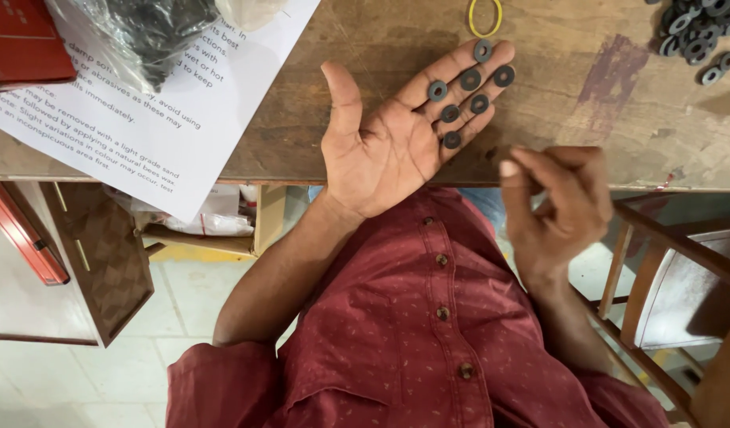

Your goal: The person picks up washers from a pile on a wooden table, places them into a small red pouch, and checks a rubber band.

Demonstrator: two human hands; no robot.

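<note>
Seven flat dark ring washers [469, 79] lie on the spread left hand [396, 139]; right hand [559, 202] blurred, fingers pinched together; worn wooden table [587, 119].

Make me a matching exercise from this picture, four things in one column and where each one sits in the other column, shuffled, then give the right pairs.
Things:
1. small dark flat rubber washers
2. yellow rubber band
3. white printed paper sheet
4. heap of dark washers

Places:
A. top right corner of the wooden table
B. on the fingers of the open left hand
C. left side of the table, under a clear plastic bag
D. on the table just beyond the left hand's fingertips

Pairs: 1-B, 2-D, 3-C, 4-A
</note>
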